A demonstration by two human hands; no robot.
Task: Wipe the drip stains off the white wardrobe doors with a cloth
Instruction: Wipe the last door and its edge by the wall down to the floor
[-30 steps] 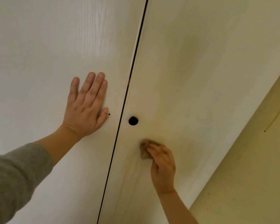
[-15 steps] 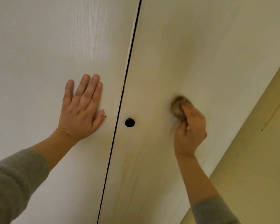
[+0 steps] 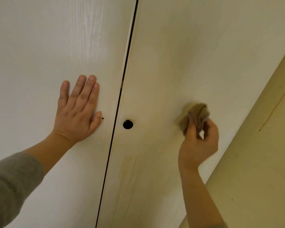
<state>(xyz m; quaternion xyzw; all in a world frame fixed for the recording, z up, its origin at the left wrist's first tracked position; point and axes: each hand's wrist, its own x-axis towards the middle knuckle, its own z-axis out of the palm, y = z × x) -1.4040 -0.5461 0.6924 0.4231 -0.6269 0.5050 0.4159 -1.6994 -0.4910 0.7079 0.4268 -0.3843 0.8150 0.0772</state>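
**R hand w/ cloth on R door, L hand flat on L door**

L hand: palm flat on L door, fingers straight and close together, pointing to 12 o'clock, holding nothing. Thumb tip just beside a small dark dot. Grey sleeve at lower L.

R hand: fingers and thumb curled, pinching a bunched brown cloth. Cloth sits at the hand's 12 o'clock, against R door. It is blurred, so exact contact is hard to tell.

Black knob is on R door near the dark gap btwn doors. Cloth is at knob's 3 o'clock, well apart. L hand is at its 9 o'clock.

Faint yellowish drip stains at knob's 6 o'clock, apart from cloth. Yellowish wall at far R.
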